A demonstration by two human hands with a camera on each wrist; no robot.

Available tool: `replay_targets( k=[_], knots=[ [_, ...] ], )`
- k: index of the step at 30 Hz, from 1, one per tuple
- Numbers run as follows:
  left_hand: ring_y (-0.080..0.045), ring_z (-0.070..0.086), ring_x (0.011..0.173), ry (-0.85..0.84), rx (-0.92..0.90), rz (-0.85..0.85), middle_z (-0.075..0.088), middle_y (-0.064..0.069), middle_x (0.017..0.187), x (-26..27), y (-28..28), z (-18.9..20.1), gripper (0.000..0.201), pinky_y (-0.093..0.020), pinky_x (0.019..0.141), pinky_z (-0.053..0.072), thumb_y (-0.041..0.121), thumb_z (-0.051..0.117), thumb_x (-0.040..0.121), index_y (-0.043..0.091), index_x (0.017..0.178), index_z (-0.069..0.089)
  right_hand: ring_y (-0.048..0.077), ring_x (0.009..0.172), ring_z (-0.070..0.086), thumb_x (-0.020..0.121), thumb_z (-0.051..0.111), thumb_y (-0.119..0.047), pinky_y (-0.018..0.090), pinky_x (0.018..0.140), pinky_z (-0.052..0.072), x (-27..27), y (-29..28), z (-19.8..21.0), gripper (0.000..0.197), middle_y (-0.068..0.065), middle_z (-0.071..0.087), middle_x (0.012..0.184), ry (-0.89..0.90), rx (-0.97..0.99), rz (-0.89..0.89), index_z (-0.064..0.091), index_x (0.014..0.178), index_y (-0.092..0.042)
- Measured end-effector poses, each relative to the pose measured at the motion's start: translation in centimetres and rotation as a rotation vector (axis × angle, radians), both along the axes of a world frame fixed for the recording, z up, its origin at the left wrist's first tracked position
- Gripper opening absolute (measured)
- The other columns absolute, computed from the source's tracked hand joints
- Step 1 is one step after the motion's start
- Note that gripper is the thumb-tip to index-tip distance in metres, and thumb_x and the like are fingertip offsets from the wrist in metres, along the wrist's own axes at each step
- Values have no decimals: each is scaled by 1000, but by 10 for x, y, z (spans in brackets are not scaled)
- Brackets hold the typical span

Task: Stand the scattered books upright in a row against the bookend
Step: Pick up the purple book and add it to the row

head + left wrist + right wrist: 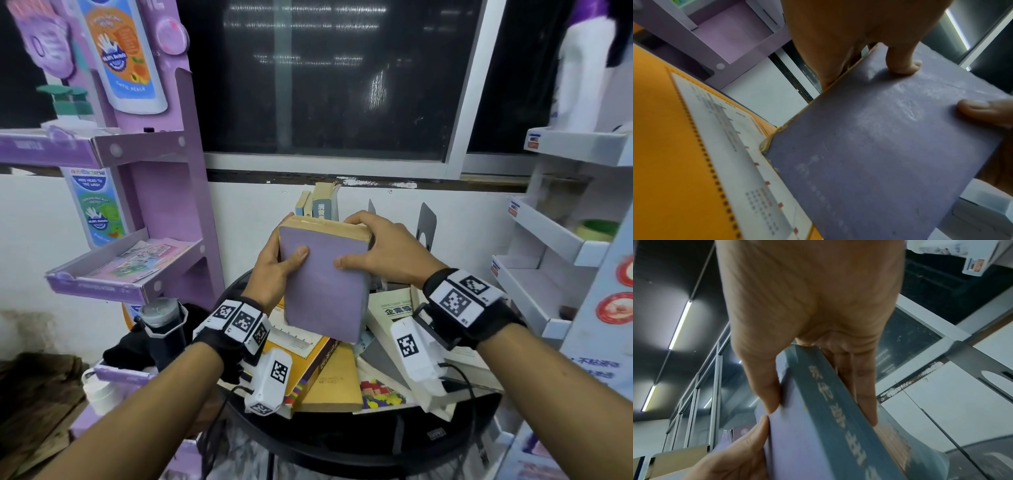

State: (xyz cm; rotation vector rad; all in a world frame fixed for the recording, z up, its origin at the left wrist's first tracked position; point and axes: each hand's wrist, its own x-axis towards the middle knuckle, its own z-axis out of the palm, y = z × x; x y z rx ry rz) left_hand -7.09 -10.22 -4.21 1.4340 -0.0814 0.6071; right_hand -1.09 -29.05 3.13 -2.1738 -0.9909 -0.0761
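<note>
A thick purple-covered book (325, 284) is held in the air above a pile of books, tilted with its cover toward me. My left hand (279, 262) grips its left edge, thumb on the cover (890, 146). My right hand (370, 246) grips its top right corner, with fingers behind and its thumb on the cover; the right wrist view shows the dark spine (838, 410) between thumb and fingers. Behind, a few books (320, 204) stand upright at the wall. A grey metal bookend (426, 224) stands to their right. Several books lie scattered, among them an orange one (308, 356) and a white one (394, 315).
The books lie on a round black table (342, 442). A purple display rack (137, 240) stands at the left, white shelving (555, 257) at the right. A dark bottle (161, 329) sits left of the table. A window (325, 78) spans the back wall.
</note>
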Motion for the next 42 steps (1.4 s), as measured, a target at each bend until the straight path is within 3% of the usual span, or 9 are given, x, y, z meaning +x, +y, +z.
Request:
replay_targets(
  k=[5,12,16,21,24,27,31,36,42],
  knots=[
    [-20,58,120,48,4,-82,57,2,135,-5,9,3,56,-36,89,55,13,55,94,41,139,37,7,87,61,74,80,-38,17,68,49,-3,5,16,58,-7,64,107,-11,-118,53,58,126,-28],
    [-19,57,118,57,57,-102,60,3,132,-3,17,8,59,-30,82,55,13,57,92,34,144,38,12,90,59,76,78,-40,17,64,46,-9,12,20,65,-4,60,113,-54,-206,57,51,134,-25],
    [-22,56,120,50,93,-91,60,-1,131,1,16,10,55,-32,86,55,11,58,91,31,140,43,14,85,62,78,76,-37,19,68,48,-10,11,18,53,1,66,108,-85,-183,38,57,126,-22],
    [-17,62,108,94,121,-120,61,-7,126,8,11,23,46,-27,84,56,6,53,93,17,138,46,0,72,59,79,75,-33,11,55,45,-9,5,22,37,-10,63,86,-72,-110,5,63,113,-21],
    [-13,63,100,86,207,-103,62,-10,120,15,10,33,38,-19,77,53,4,53,93,7,131,51,8,78,62,78,75,-35,20,60,49,-5,1,27,32,0,67,92,-82,-84,-29,66,105,-20],
    [-8,62,104,56,227,-57,63,-6,119,26,9,42,40,-19,85,50,3,55,92,6,131,52,12,80,61,78,73,-39,23,57,45,2,-4,33,30,0,66,93,-123,-104,-97,65,102,-22],
    [-14,53,122,56,200,155,60,-3,129,51,17,45,46,-39,109,39,18,65,87,18,131,54,19,87,60,75,70,-46,34,73,52,16,-8,37,33,5,64,100,-130,-113,-196,64,100,-24],
    [-13,45,126,123,314,296,50,1,140,71,21,50,46,-32,104,35,24,59,92,22,137,49,24,92,59,76,69,-43,40,81,54,33,-8,36,36,6,63,100,-145,-105,-306,64,101,-18],
    [-21,42,131,165,368,338,44,-4,144,94,20,50,49,-40,109,35,27,59,91,23,139,48,28,92,57,76,67,-43,41,80,54,56,3,32,34,8,59,97,-123,-96,-399,60,95,-16]
  ],
)
